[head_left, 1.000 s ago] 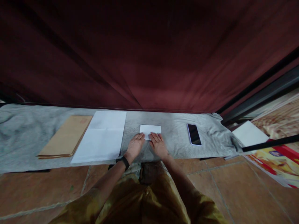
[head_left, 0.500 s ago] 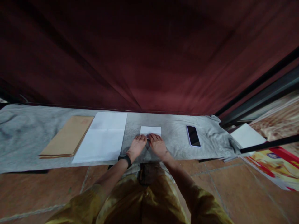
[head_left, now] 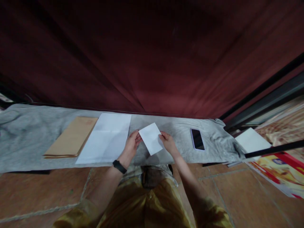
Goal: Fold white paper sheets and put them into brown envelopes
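Observation:
A small white folded sheet of paper is held tilted just above the grey cloth, between my two hands. My left hand pinches its upper left corner. On the right edge, my right hand grips it between thumb and fingers. Left of my hands lies a larger white sheet of paper with a crease across it. Beside that sheet rests a stack of brown paper envelopes.
Grey cloth covers the long, narrow surface. A phone with a pale purple rim lies on the right. Dark red fabric hangs behind. Farther right are a black metal bar and a red and yellow box.
My hands were pressing side by side on the small paper flat on the cloth. Now they are apart, and the paper is lifted and turned at an angle between them.

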{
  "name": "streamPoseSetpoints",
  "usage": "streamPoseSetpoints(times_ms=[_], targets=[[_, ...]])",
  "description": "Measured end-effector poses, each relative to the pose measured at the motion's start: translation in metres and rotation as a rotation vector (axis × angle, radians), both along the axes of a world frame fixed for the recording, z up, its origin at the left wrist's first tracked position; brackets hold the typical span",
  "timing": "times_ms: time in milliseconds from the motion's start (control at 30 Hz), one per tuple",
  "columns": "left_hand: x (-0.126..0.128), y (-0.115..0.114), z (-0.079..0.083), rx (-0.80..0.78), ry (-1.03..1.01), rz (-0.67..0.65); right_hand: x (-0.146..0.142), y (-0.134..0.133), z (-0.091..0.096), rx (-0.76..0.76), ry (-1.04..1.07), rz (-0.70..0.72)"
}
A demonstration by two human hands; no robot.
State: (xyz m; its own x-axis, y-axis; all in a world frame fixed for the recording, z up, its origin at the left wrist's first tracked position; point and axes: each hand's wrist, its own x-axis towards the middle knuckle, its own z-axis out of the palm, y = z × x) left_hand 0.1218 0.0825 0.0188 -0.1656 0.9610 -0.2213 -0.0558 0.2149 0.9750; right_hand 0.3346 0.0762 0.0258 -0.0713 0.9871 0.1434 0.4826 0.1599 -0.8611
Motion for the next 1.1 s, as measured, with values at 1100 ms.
streamPoseSetpoints(times_ms=[1100], targets=[[0.009,0.001,-0.029,-0.078,0.982,-0.301,-0.058,-0.046,-0.071,0.197,-0.734,-0.073]])
